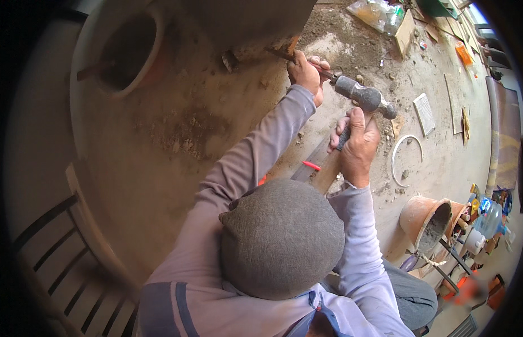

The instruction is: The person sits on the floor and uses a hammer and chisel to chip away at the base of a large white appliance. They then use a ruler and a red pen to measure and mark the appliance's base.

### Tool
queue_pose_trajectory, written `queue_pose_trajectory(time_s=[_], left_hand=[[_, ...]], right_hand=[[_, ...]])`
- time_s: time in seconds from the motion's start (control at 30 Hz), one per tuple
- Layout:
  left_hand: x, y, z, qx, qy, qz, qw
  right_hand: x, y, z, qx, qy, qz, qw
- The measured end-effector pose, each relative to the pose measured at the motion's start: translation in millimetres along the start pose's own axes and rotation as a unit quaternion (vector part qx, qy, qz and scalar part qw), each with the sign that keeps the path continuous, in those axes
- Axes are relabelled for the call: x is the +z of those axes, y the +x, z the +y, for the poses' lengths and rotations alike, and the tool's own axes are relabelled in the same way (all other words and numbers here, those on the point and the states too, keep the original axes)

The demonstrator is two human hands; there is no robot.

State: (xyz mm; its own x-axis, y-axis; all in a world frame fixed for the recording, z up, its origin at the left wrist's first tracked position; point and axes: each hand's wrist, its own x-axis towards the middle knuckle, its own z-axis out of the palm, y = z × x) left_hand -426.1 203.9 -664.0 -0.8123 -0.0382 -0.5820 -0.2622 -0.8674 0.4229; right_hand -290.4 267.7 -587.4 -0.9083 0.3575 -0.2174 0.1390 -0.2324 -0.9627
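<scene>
Clear plastic bag (375, 12) with crumpled contents, far centre-right, on dusty floor by flat board. Small orange packet (463, 52), far right, on floor. White rectangular sheet (424, 113) with fine ruled lines, right of centre, flat on concrete, slightly angled. Blue-and-clear plastic bottle (489, 219) with blue label, near right, among cluttered containers; small yellow-and-blue pack (475, 191) just above it. No signs or screens visible.

A dusty concrete floor (441, 163) stretches off to the right in daylight, littered with rubble. A rough cement wall (160, 129) with a round opening (126, 50) fills the left. A dirty orange bucket (424, 222) stands near scattered clutter.
</scene>
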Motion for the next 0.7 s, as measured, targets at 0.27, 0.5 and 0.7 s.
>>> queue_pose_trajectory(time_s=[0.27, 0.5, 0.7], left_hand=[[-1.8, 0.3, 0.8, -0.014, 0.015, 0.006, 1.0], [-17.4, -29.6, 2.5, -0.003, 0.015, -0.001, 1.0], [-24.4, -29.6, 9.4, 0.031, 0.028, -0.063, 0.997]], right_hand=[[-6.3, 5.3, -11.8, 0.029, -0.047, -0.026, 0.998], [-21.5, -12.2, 4.9, 0.035, -0.009, 0.021, 0.999], [-16.5, -18.6, 18.3, 0.06, 0.0, -0.011, 0.998]])
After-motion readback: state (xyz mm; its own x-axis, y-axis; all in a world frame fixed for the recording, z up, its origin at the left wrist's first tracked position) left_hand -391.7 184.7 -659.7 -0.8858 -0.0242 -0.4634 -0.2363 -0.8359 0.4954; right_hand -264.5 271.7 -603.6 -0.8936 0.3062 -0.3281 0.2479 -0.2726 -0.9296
